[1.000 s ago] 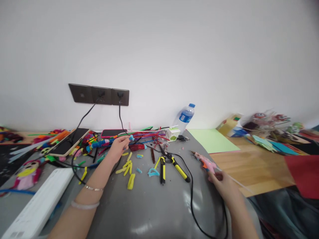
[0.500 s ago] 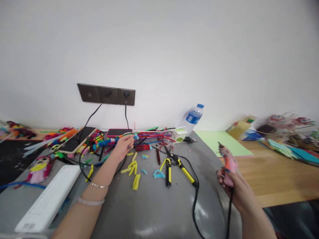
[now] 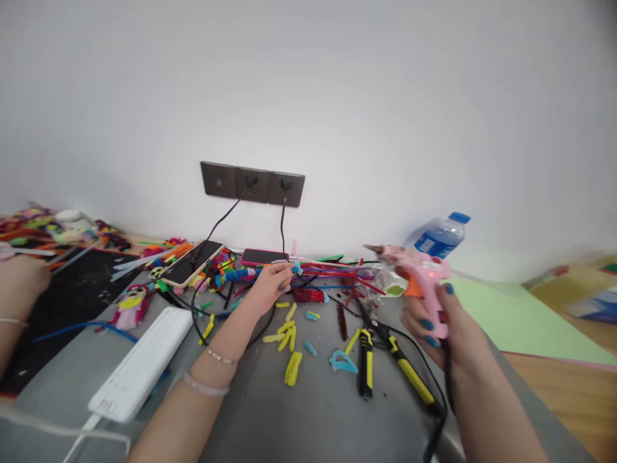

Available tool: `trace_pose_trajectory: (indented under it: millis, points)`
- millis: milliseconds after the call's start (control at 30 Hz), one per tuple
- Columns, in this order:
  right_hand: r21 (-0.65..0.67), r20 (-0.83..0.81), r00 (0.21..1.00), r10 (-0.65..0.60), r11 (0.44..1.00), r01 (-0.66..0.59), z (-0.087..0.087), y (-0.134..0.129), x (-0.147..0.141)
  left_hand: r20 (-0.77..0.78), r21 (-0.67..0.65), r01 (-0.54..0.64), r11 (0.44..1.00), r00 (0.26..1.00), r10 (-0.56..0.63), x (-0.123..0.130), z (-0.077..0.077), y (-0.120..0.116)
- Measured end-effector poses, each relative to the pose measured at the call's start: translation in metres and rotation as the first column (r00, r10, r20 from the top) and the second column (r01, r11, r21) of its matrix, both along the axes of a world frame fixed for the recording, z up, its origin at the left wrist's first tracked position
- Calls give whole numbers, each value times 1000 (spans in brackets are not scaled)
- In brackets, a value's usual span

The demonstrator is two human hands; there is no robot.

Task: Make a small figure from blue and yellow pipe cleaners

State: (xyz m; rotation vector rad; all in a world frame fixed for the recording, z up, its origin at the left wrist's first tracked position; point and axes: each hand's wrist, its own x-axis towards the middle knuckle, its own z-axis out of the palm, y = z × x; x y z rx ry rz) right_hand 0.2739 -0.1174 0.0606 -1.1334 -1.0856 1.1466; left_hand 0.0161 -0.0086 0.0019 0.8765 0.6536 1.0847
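My right hand (image 3: 446,325) is wrapped round the handle of a pink glue gun (image 3: 427,273), its nozzle pointing left and its black cord hanging below. A small blue fuzzy piece (image 3: 297,268) is pinched between the fingertips of my left hand (image 3: 272,285); its exact shape is hard to make out. Below that hand lie several yellow fuzzy strips (image 3: 288,334). A light-blue bent loop (image 3: 343,362) rests to their right, beside pliers (image 3: 385,347) with black-and-yellow handles. A dark red bundle (image 3: 310,295) sits just right of my left fingers.
A white power strip (image 3: 142,363) and a phone (image 3: 193,263) are on the left, among cables. Coloured stems (image 3: 337,270) line the wall. A water bottle (image 3: 441,236) leans behind the glue gun; green paper (image 3: 525,315) lies right. Another person's arm (image 3: 19,289) reaches in at far left.
The view has turned left. My right hand has brought the glue gun leftward and up, nearer my left hand, nozzle now pointing left. My left hand still pinches the blue piece.
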Motion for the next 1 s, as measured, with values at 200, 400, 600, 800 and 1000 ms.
trace_pose_trajectory:
  millis: [200, 400, 600, 800, 1000]
  points:
    - [50, -93, 984, 155, 987, -150, -35, 37, -38, 11, -11, -42, 999, 999, 42, -1, -2, 2]
    - [54, -151, 975, 164, 986, -157, -55, 22, -35, 21, -16, -36, 999, 999, 36, -2, -1, -2]
    - [19, 22, 975, 222, 975, -222, -50, 15, -32, 13, -25, -39, 999, 999, 39, -1, -2, -3]
    - [53, 104, 955, 277, 958, -283, -49, 14, -40, 16, -25, -23, 999, 1000, 24, -1, -3, -3]
    - [111, 41, 968, 247, 962, -250, -54, 13, -39, 22, -24, -21, 999, 1000, 21, 1, -4, -5]
